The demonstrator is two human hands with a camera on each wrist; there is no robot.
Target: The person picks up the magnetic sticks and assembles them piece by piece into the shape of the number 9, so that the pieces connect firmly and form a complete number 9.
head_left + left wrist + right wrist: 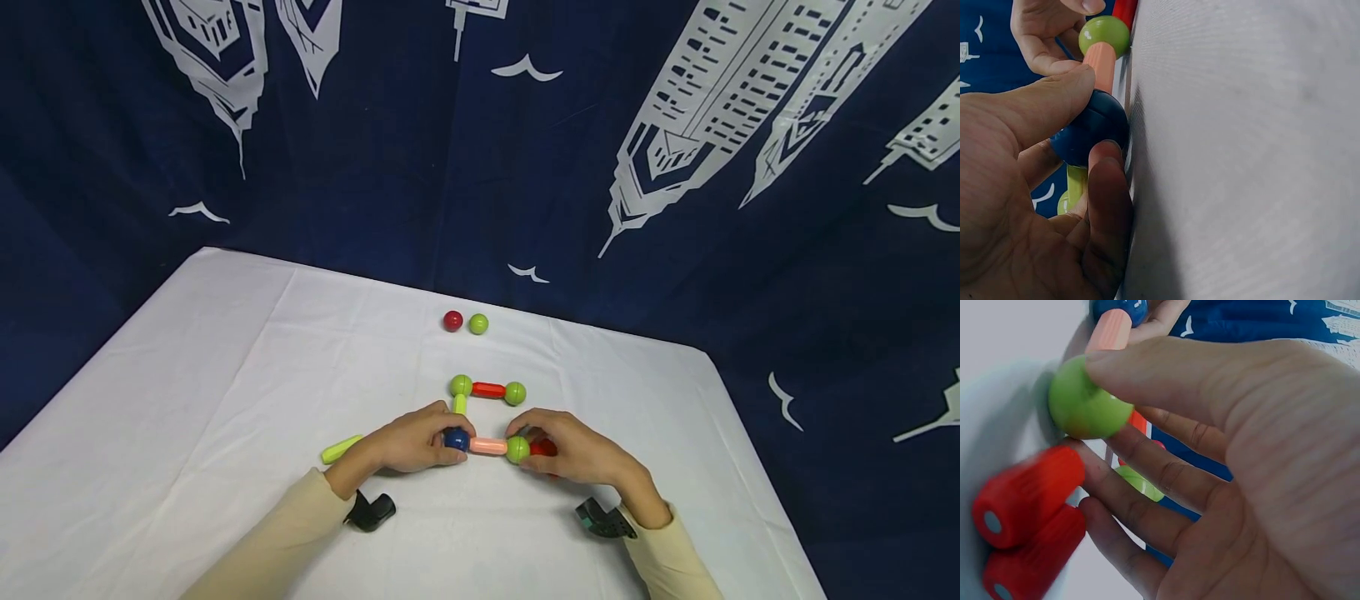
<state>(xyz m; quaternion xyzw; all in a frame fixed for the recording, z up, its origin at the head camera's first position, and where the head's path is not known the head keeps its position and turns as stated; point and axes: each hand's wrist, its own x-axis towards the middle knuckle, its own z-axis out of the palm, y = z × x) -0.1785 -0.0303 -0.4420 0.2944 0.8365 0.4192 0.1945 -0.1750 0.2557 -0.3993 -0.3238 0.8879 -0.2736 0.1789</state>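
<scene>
My left hand (420, 437) pinches a dark blue ball (1094, 128) between thumb and fingers. A salmon-pink rod (488, 447) runs from that ball to a green ball (1085, 400), which my right hand (573, 446) holds between thumb and fingers. From the blue ball a yellow-green rod (460, 405) leads to a second green ball (461, 385). A red rod (488, 389) joins this one to a third green ball (515, 393). Two red rods with metal-disc ends, one of them the upper red rod (1025, 494), lie by my right fingertips.
Farther back on the white-covered table (225, 333) sit a loose red ball (452, 321) and a loose green ball (478, 324). A loose yellow-green rod (341, 450) lies beside my left wrist. A dark blue printed cloth (375, 183) hangs behind the table.
</scene>
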